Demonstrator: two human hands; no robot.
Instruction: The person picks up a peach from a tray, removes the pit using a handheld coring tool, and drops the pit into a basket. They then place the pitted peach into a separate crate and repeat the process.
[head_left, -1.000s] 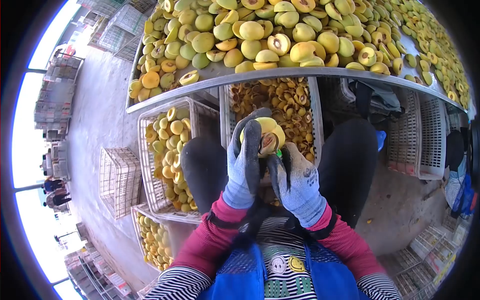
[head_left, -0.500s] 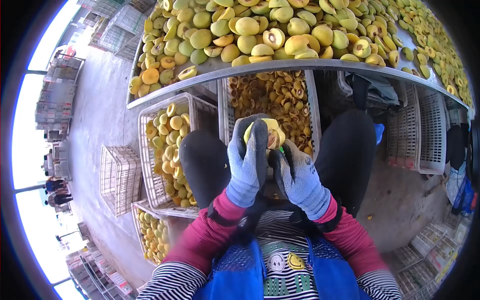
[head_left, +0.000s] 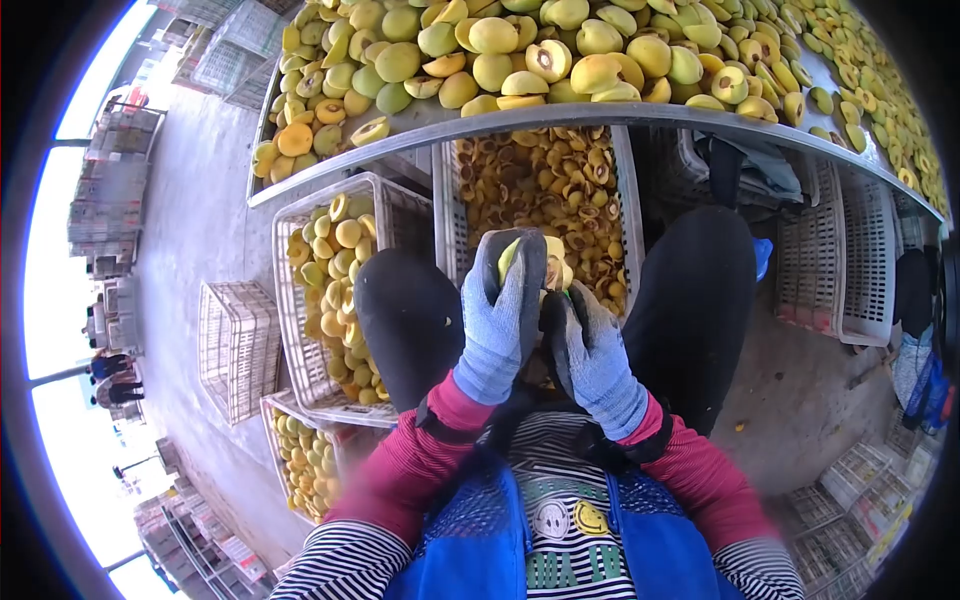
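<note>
My left hand (head_left: 503,312), in a grey glove with dark fingertips, is wrapped around a yellow peach (head_left: 553,266) held over my lap. My right hand (head_left: 596,352), in the same kind of glove, is closed just below and right of the fruit. Its thumb presses against the peach, and a small green piece of a tool (head_left: 564,291) shows at the fingers. Most of the tool is hidden in the fist. Only a sliver of the peach's cut face shows beside the left fingers.
A metal table (head_left: 640,112) above my knees is heaped with whole and halved peaches. Below it stand a crate of pits and scraps (head_left: 628,215), a crate of peach halves (head_left: 300,330), a further fruit crate (head_left: 285,450) and empty white crates (head_left: 235,345), (head_left: 850,265).
My left hand has turned further over the peach, so its cut face and pit are now mostly covered. Both hands have shifted slightly up and closer together.
</note>
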